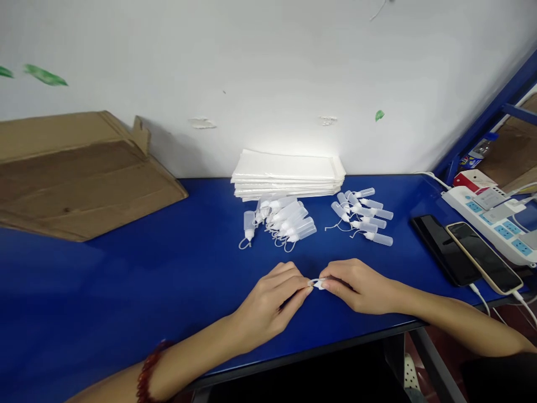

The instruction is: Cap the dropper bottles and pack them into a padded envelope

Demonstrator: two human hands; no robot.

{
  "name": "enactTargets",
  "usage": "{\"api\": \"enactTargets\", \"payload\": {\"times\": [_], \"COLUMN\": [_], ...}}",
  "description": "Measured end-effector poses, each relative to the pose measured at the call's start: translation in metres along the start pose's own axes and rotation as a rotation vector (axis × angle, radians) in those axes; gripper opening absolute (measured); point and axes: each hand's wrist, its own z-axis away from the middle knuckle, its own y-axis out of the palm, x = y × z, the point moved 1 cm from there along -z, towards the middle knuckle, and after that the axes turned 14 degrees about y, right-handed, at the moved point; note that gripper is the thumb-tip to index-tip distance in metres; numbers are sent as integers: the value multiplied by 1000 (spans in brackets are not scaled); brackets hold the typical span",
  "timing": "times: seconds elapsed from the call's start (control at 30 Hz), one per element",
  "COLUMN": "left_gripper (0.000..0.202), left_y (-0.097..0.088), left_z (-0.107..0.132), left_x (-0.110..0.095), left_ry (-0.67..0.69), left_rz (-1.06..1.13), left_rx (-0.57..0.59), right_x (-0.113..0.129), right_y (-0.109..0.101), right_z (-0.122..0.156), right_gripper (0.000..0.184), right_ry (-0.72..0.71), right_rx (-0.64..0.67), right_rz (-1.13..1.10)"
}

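Note:
Over the front part of the blue table my two hands meet at a small white dropper bottle (320, 284) with a thin tether looping off it. My right hand (361, 285) pinches the bottle, whose body is mostly hidden by the fingers. The fingertips of my left hand (271, 296) are closed on the tether's cap end, which is barely visible. Beyond my hands lies a heap of translucent dropper bottles (289, 218) with looped tethers. To its right a smaller group of dropper bottles (369, 221) is spread out, some tethers hanging loose.
A stack of white packets (289, 173) sits against the wall. Folded cardboard (84, 173) leans at the left. At the right are two phones (484, 257) on charging cables, a power strip (497, 224) and a drink bottle (480, 151). The table's front edge runs below my hands.

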Motion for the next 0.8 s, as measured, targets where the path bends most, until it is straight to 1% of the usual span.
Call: {"api": "enactTargets", "payload": {"times": [0.17, 0.47, 0.63, 0.8], "left_gripper": [11, 11, 12, 11], "left_y": [-7, -10, -14, -15], "left_z": [-1, -2, -5, -4], "left_x": [4, 4, 4, 4], "left_ry": [-25, 1, -55, -98], "left_rz": [-70, -79, -53, 12], "left_rx": [16, -32, -97, -111], "right_x": [1, 2, -1, -4], "right_y": [-3, -4, -8, -6], "right_z": [-1, -3, -3, -3], "right_gripper": [26, 25, 22, 19], "right_ry": [-12, 46, 70, 23], "right_rx": [-29, -49, -134, -167], "right_rz": [-53, -125, -121, -80]}}
